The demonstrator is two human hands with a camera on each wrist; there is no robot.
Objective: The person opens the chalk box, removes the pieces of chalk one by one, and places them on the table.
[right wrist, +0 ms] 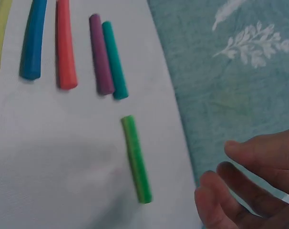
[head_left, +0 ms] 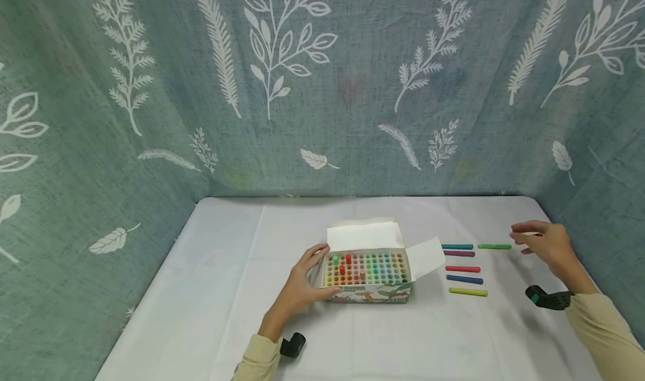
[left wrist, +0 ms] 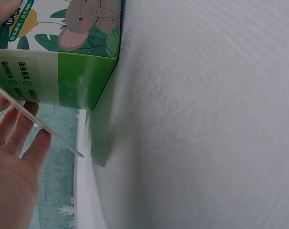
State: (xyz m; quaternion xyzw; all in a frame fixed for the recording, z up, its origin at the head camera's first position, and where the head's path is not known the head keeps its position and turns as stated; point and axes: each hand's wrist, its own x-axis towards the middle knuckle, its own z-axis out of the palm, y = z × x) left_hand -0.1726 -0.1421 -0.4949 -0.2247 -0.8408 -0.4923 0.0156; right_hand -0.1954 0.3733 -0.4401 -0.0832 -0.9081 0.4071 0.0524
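Observation:
My left hand (head_left: 299, 286) grips the left end of an open cardboard box (head_left: 370, 296), thumb along its front, fingers at the side and back. In the left wrist view those fingers (left wrist: 38, 148) lie against a thin card flap (left wrist: 49, 130). Inside the box is a panel of holes, with a few red, green and orange chalk sticks poking up. My right hand (head_left: 549, 246) hovers above the table at the right, fingers loosely bent and holding nothing. Closest to it lies a green chalk stick (right wrist: 137, 160), apart from the fingertips.
Left of the green stick lie teal (head_left: 461, 246), purple (head_left: 459, 253), red (head_left: 463, 269), blue (head_left: 464, 280) and yellow (head_left: 468, 292) chalk sticks. The box's side flap (head_left: 424, 258) sticks out toward them. A patterned curtain (head_left: 353, 145) borders the white table.

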